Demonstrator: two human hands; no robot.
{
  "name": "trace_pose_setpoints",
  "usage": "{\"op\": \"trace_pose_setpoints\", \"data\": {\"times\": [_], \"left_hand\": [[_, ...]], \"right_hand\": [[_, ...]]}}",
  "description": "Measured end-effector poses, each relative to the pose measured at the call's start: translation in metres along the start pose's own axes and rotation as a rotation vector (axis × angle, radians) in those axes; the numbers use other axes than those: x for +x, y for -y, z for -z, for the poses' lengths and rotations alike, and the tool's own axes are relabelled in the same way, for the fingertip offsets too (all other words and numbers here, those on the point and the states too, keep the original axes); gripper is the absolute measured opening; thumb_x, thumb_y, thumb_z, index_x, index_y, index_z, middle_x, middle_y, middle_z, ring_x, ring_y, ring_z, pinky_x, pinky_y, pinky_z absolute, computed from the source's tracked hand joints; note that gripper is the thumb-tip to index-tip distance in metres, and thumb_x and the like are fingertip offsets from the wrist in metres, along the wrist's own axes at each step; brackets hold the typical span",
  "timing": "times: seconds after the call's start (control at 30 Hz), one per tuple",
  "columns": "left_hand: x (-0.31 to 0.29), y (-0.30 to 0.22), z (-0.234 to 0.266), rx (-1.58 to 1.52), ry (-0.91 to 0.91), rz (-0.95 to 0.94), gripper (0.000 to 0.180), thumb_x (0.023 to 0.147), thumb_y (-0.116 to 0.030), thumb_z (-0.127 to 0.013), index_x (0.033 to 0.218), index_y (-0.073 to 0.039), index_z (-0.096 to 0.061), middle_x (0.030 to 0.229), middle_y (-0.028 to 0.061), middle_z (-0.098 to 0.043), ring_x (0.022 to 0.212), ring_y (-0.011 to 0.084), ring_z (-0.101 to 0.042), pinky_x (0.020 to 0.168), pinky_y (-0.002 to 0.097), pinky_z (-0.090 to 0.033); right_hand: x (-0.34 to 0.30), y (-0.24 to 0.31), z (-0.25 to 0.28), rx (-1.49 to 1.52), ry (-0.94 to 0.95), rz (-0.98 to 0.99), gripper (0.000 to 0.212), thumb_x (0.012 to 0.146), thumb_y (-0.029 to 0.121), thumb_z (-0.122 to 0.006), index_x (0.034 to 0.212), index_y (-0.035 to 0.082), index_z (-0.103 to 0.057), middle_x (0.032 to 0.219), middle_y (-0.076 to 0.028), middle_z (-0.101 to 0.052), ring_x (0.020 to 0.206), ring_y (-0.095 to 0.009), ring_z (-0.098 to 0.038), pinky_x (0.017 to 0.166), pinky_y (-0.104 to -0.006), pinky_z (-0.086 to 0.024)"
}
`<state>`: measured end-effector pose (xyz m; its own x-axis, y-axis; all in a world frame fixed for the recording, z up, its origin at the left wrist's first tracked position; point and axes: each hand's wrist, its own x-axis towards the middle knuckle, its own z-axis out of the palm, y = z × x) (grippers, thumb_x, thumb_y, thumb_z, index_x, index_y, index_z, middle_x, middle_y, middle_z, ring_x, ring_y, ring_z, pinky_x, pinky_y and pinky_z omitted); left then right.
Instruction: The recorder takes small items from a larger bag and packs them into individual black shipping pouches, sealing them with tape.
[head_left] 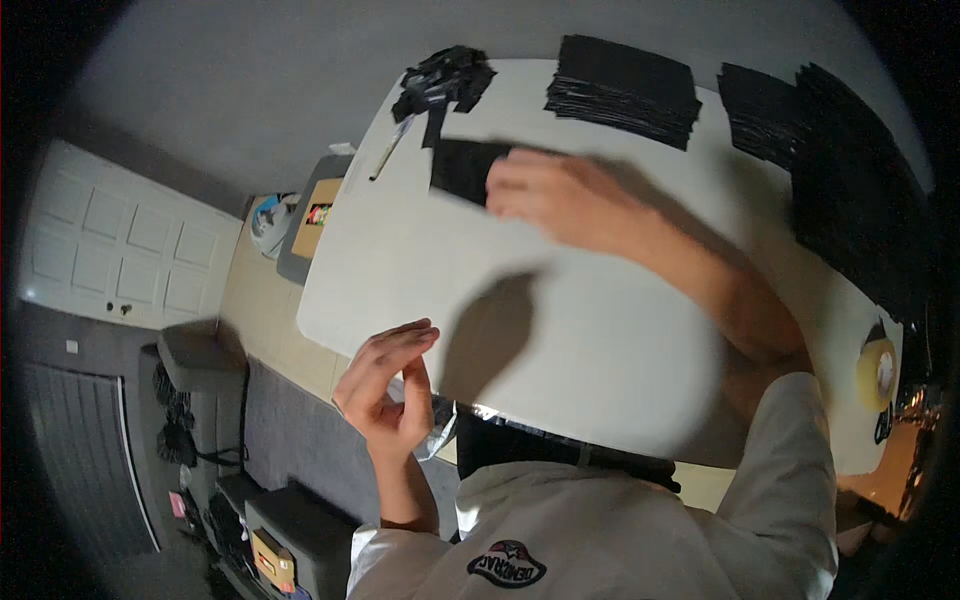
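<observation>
My right hand reaches across the white table, its fingers curled over the right part of a flat black sheet. The fingertips are partly hidden, and the sheet's left part shows beside them. Off the table's near left edge, my left hand hangs in the air with nothing in it. Its fingers are loosely bent, with a gap between them and the thumb. Just beyond the sheet lies a crumpled heap of black strips, one strip trailing down toward the sheet. A slim pen-like tool rests left of the sheet.
Along the far edge sit a stack of black sheets and a smaller stack. Long black material covers the right side. A roll of yellowish tape lies at the near right. Left of the table, a cardboard box rests on a grey seat.
</observation>
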<state>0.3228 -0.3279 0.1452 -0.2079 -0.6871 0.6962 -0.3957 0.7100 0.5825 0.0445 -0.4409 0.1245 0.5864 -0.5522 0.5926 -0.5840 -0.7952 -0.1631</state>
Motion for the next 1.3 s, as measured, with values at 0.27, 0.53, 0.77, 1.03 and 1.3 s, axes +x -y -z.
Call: {"op": "trace_pose_setpoints", "data": {"times": [0.27,0.53,0.77,1.03,1.3], "left_hand": [[-0.027,0.013,0.037,0.139,0.004,0.034,0.032,0.063,0.008,-0.054,0.086,0.002,-0.076,0.086,0.0137,-0.076,0.079,0.0256,-0.075,0.073,0.0304,-0.056],[0.015,0.056,0.022,0.057,0.251,0.221,0.041,0.077,0.007,-0.052,0.108,-0.003,-0.078,0.099,0.0146,-0.077,0.084,0.0263,-0.074,0.081,0.0334,-0.057],[0.092,0.118,-0.078,-0.075,0.784,0.097,0.043,0.106,-0.02,-0.049,0.147,-0.005,-0.054,0.133,0.0201,-0.066,0.127,0.0346,-0.062,0.112,0.0401,-0.045],[0.069,0.141,-0.102,0.054,0.691,-0.237,0.063,0.107,-0.039,-0.05,0.157,-0.004,-0.035,0.153,0.0238,-0.047,0.143,0.0392,-0.044,0.119,0.0455,-0.035],[0.092,0.136,-0.001,-0.501,0.251,-0.087,0.063,0.105,-0.051,-0.054,0.15,-0.009,-0.049,0.149,0.0171,-0.056,0.139,0.0299,-0.052,0.117,0.0421,-0.038]], "right_hand": [[-0.019,0.011,0.007,0.021,0.292,-0.074,0.012,0.087,0.002,-0.063,0.08,0.006,-0.073,0.124,-0.008,-0.063,0.121,-0.026,-0.059,0.098,-0.0395,-0.053],[-0.021,0.036,-0.047,-0.013,0.189,-0.32,0.052,0.105,0.033,-0.054,0.139,-0.005,-0.056,0.154,-0.021,-0.048,0.146,-0.035,-0.041,0.121,-0.0465,-0.032],[-0.031,0.058,-0.065,-0.218,0.286,-0.236,0.082,0.101,0.055,-0.052,0.143,-0.014,-0.045,0.153,-0.033,-0.042,0.147,-0.044,-0.035,0.123,-0.0544,-0.022],[-0.034,0.057,-0.063,-0.203,0.326,-0.245,0.084,0.096,0.059,-0.059,0.136,-0.015,-0.051,0.146,-0.034,-0.047,0.147,-0.046,-0.035,0.123,-0.0538,-0.023],[-0.02,0.059,-0.047,-0.123,0.387,-0.293,0.09,0.086,0.043,-0.077,0.153,-0.003,-0.039,0.159,-0.026,-0.036,0.148,-0.046,-0.033,0.122,-0.0516,-0.028]]}}
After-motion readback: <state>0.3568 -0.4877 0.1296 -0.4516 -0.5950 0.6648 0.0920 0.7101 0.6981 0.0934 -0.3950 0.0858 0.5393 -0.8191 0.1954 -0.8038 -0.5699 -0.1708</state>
